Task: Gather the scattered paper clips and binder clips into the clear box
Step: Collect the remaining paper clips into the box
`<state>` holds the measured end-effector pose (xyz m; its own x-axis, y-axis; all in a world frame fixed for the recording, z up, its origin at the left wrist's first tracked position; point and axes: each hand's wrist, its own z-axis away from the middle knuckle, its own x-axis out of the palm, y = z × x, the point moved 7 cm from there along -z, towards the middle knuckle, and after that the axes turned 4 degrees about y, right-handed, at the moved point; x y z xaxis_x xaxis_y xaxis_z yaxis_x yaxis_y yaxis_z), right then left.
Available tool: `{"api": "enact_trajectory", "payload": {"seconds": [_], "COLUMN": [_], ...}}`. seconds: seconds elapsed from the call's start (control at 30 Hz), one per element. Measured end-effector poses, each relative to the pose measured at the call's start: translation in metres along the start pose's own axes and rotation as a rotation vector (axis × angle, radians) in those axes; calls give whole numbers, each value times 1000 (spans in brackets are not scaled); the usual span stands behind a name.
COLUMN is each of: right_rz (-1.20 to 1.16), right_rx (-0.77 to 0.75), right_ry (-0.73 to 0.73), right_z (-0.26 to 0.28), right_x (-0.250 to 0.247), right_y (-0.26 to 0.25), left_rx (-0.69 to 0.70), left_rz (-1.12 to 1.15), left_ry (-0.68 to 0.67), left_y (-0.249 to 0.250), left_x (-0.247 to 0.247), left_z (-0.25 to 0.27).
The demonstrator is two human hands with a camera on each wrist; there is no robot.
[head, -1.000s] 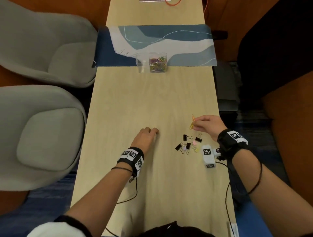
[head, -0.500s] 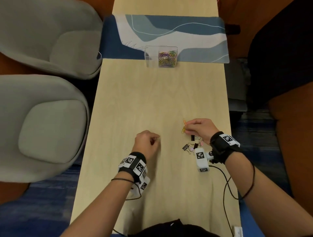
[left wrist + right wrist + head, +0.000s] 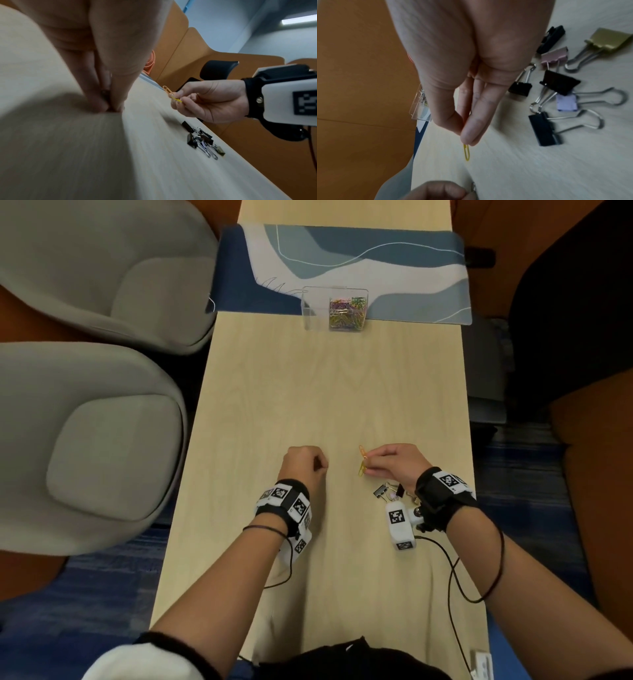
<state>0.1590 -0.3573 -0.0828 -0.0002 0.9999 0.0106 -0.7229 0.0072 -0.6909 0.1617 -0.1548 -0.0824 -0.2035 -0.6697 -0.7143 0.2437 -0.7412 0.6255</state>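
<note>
Paper clips (image 3: 362, 460), orange and yellow, are pinched in my right hand (image 3: 397, 465) fingers above the table (image 3: 342, 392); light, springy, slippery wire, best held mid-loop. Left hand (image 3: 301, 465) is curled; contents unclear. Binder clips (image 3: 559, 86) lie near right; clear box (image 3: 335, 308) sits far.

Right hand (image 3: 471, 54) fingers (image 3: 471, 129) pinching yellow paper clip (image 3: 466, 152), binder clips (image 3: 556, 83) scattered beside on table (image 3: 539, 169)
</note>
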Motion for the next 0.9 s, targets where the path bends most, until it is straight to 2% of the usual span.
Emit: {"api": "enact_trajectory", "payload": {"seconds": [0.2, 0.3, 0.47, 0.7, 0.9], "right_rz": [-37, -77, -200, -373, -396], "right_rx": [-45, -78, -186, -347, -414], "right_ry": [-2, 11, 99, 212, 280], "right_z": [0, -7, -35, -92, -141], "right_x": [8, 4, -9, -1, 8], "right_y": [-20, -38, -94, -178, -227], "left_rx": [87, 93, 135, 457, 590], "left_rz": [-219, -224, -66, 42, 76], "left_ry": [-185, -205, -56, 158, 202], "left_y": [22, 18, 28, 119, 161], "left_x": [1, -3, -39, -111, -123], "left_z": [-10, -20, -73, -188, -265]}}
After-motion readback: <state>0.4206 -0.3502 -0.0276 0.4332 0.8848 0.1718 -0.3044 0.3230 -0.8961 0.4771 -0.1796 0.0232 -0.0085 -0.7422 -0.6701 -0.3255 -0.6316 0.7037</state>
